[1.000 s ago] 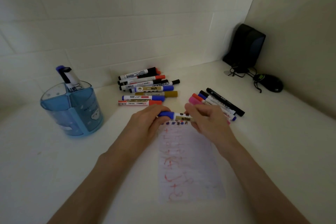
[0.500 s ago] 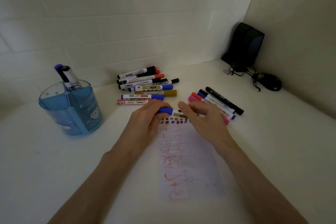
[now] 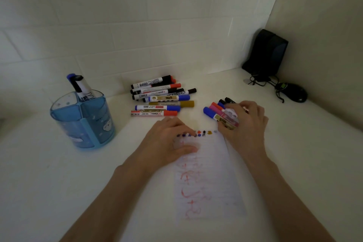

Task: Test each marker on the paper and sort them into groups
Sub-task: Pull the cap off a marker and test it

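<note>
White counter [image 3: 59, 182], tiled wall [image 3: 137, 25]: right hand [image 3: 245, 124] grips marker [image 3: 213, 115], left hand [image 3: 167, 139] relaxed on paper [image 3: 212, 182].

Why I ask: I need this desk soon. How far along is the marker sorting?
Done: a row of test marks tops the paper, and a right group of markers lies sorted. In hand: the right hand holds a blue-capped marker against that group; the left hand rests on the paper. Left: probably the larger pile behind.
</note>
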`<state>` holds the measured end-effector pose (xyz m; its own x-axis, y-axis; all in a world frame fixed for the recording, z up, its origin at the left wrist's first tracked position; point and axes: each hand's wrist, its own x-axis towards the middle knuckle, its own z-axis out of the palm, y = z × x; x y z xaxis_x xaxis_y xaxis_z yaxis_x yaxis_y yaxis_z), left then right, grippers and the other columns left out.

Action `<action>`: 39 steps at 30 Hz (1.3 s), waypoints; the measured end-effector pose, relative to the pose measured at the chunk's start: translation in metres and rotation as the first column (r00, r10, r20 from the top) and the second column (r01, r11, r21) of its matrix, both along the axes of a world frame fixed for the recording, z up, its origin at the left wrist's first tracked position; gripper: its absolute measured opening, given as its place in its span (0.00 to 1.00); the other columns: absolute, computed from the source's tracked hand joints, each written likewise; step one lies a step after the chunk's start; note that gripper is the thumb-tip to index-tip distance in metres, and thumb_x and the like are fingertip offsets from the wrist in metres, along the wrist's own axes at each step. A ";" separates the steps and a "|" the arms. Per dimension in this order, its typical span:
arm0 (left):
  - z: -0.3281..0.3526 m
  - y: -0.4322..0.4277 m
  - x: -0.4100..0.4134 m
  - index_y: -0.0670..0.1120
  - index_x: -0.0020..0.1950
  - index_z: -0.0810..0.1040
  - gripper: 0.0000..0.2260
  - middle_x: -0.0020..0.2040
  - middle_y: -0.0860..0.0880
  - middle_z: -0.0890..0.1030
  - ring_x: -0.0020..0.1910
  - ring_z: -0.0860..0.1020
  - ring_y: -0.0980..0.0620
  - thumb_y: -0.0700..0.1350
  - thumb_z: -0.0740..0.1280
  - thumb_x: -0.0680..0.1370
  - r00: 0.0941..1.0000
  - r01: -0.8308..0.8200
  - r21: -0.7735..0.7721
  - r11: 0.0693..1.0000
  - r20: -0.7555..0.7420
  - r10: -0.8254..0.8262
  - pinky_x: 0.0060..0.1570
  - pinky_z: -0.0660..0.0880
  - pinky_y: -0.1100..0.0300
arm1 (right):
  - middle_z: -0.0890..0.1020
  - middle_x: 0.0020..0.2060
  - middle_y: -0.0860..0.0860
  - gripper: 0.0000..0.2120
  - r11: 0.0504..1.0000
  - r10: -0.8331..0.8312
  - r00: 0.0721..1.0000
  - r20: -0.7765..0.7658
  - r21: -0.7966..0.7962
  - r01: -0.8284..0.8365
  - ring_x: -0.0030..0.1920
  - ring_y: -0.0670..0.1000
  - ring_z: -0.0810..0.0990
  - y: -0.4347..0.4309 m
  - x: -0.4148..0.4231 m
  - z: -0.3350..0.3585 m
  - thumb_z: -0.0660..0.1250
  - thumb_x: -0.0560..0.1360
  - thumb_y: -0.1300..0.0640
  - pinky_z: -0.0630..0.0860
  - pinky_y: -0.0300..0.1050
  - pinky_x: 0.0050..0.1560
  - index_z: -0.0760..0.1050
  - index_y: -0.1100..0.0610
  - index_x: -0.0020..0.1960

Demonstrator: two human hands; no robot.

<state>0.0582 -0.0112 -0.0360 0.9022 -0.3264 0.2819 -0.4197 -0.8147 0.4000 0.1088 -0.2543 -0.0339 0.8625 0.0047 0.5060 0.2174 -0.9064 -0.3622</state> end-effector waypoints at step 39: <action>0.017 0.011 -0.003 0.56 0.61 0.76 0.10 0.56 0.56 0.81 0.52 0.74 0.61 0.54 0.62 0.81 0.959 -0.192 -0.284 0.939 0.147 0.241 0.52 0.72 0.60 | 0.77 0.63 0.47 0.21 0.854 0.462 0.887 -0.005 0.273 -0.443 0.61 0.45 0.78 0.052 -0.027 0.014 0.75 0.77 0.46 0.75 0.42 0.61 0.79 0.49 0.68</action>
<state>0.0554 -0.0002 -0.0190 0.8703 -0.0205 0.4921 -0.3283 -0.7689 0.5486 0.0822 -0.2024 -0.0196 0.8290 0.2805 0.4838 0.5470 -0.5866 -0.5972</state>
